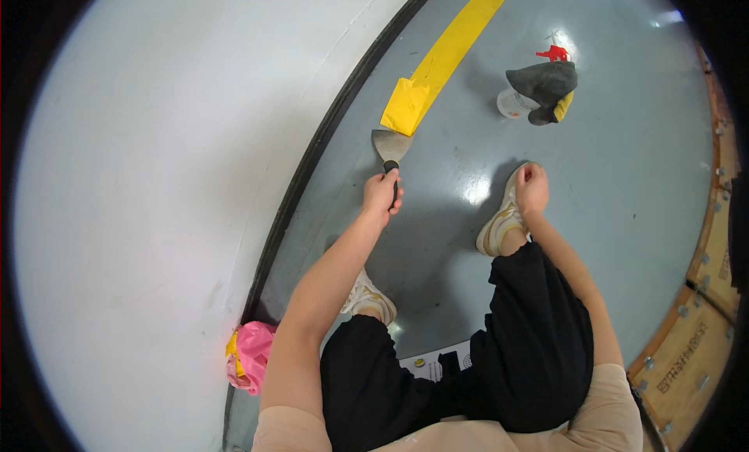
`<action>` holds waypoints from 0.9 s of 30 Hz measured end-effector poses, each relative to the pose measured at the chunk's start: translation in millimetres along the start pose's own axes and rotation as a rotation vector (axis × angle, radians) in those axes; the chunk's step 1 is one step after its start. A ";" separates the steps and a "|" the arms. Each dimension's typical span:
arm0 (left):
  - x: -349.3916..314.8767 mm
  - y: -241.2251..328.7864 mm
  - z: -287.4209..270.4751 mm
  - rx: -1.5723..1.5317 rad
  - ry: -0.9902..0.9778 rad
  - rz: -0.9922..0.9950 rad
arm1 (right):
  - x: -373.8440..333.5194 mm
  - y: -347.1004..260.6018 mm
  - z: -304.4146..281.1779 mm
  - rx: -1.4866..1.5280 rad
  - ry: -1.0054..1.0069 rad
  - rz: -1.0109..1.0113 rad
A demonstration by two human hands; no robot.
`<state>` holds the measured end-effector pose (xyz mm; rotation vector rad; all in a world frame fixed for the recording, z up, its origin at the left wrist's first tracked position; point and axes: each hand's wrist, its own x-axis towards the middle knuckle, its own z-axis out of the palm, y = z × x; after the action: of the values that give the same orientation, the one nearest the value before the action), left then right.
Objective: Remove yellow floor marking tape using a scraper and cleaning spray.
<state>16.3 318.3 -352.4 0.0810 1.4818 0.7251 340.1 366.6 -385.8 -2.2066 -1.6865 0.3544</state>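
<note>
My left hand (380,194) is closed round the black handle of a scraper (392,145) with a wide metal blade. The blade's edge points away from me, close to the near end of a yellow floor tape strip (460,42). At that end a loose-looking yellow flap (406,107) lies on the strip. My right hand (532,188) has its fingers curled in above the toe of my right shoe; whatever it holds, if anything, is hidden.
Ahead on the right, a dark grey glove (546,81) is draped over a container (515,104) and a red trigger nozzle (554,54). A white wall (156,179) with black skirting (312,163) runs along the left. Near it lies a pink bag (254,358). Wooden crates (679,362) line the right.
</note>
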 end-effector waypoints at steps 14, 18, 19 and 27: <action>6.5 30.5 -45.0 0.272 -0.069 0.033 | -0.4 -2.6 2.9 0.058 -0.029 0.006; 6.3 23.4 -42.3 0.277 -0.055 0.034 | -0.4 -0.6 3.6 0.050 -0.016 0.004; 5.0 22.1 -42.6 0.276 -0.055 0.032 | -0.7 -1.7 4.3 0.028 -0.024 0.008; 4.9 22.7 -37.7 0.293 -0.050 0.017 | -2.1 -3.5 5.0 0.050 -0.028 0.029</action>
<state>-27.5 324.4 -350.7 0.3326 1.5318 0.5114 334.6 366.0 -388.9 -2.2016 -1.6432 0.4319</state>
